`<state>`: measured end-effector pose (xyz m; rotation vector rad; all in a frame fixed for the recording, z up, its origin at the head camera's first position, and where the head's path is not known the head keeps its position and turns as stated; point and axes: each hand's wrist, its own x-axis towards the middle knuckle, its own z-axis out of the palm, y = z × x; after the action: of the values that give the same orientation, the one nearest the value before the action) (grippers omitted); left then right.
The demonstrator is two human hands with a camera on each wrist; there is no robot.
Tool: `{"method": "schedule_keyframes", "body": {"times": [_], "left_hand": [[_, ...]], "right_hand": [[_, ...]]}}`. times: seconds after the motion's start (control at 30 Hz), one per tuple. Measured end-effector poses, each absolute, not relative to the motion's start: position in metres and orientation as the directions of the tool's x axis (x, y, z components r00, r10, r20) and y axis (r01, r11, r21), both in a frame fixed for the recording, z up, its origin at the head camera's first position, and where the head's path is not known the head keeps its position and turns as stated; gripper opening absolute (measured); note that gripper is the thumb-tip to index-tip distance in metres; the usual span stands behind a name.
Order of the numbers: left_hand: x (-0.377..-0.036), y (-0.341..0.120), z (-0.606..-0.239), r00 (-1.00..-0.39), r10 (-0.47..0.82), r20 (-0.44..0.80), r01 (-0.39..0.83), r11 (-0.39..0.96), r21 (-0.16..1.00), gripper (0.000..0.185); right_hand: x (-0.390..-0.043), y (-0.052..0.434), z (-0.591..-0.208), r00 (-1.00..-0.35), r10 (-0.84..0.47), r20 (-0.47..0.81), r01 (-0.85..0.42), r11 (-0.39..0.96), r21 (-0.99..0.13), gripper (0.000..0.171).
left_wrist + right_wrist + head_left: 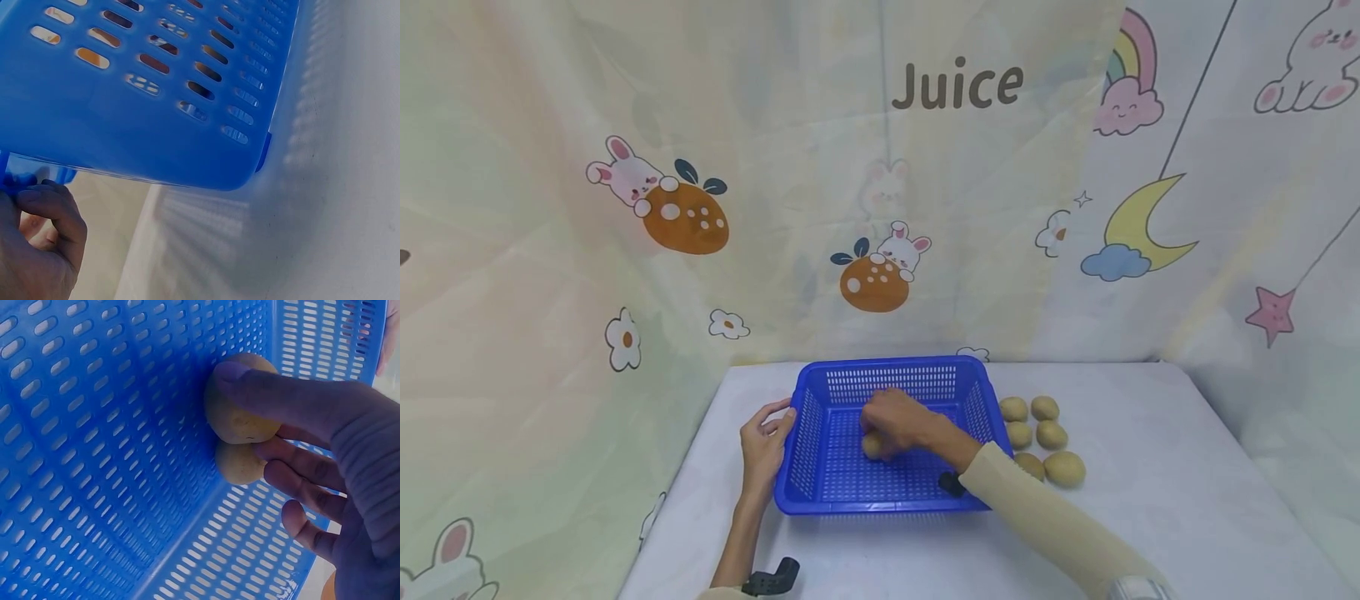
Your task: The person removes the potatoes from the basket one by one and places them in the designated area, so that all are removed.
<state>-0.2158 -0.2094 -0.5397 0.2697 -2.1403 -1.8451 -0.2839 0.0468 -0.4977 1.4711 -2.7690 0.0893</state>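
A blue plastic basket with slotted walls stands on the table. My left hand grips its left rim, thumb on top and fingers curled beneath the edge, as the left wrist view also shows. Inside the basket, my right hand pinches a potato between thumb and fingers, low over the slotted floor. A second potato lies right against the held one in the right wrist view, partly covered by the fingertips. From the head view, only one potato shows below the right hand.
Several potatoes lie in two rows on the white tabletop, close to the basket's right wall. My right forearm crosses the basket's front right corner. A printed cloth hangs behind the table.
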Motion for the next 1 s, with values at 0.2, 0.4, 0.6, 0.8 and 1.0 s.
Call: {"method": "schedule_keyframes", "body": {"times": [0.2, 0.4, 0.6, 0.8, 1.0], "left_hand": [[-0.215, -0.208, -0.538, -0.937, -0.333, 0.102, 0.055, 0.149, 0.987, 0.031], [-0.215, -0.206, -0.536, -0.937, -0.334, 0.106, 0.057, 0.152, 0.987, 0.032], [-0.214, -0.206, -0.535, -0.939, -0.327, 0.107, 0.061, 0.146, 0.987, 0.034], [-0.214, -0.206, -0.538, -0.936, -0.337, 0.100, 0.052, 0.150, 0.987, 0.032], [-0.214, -0.207, -0.541, -0.934, -0.345, 0.096, 0.037, 0.174, 0.984, 0.032]], "right_hand": [[-0.284, 0.049, -0.496, -0.539, -0.841, 0.034, -0.841, 0.536, -0.073, 0.024], [-0.282, 0.053, -0.489, -0.543, -0.839, 0.031, -0.836, 0.537, -0.113, 0.036], [-0.280, 0.057, -0.485, -0.549, -0.835, 0.043, -0.826, 0.534, -0.182, 0.031], [-0.276, 0.062, -0.479, -0.566, -0.822, 0.053, -0.805, 0.538, -0.249, 0.021], [-0.270, 0.070, -0.469, -0.598, -0.800, 0.054, -0.768, 0.552, -0.326, 0.042]]}}
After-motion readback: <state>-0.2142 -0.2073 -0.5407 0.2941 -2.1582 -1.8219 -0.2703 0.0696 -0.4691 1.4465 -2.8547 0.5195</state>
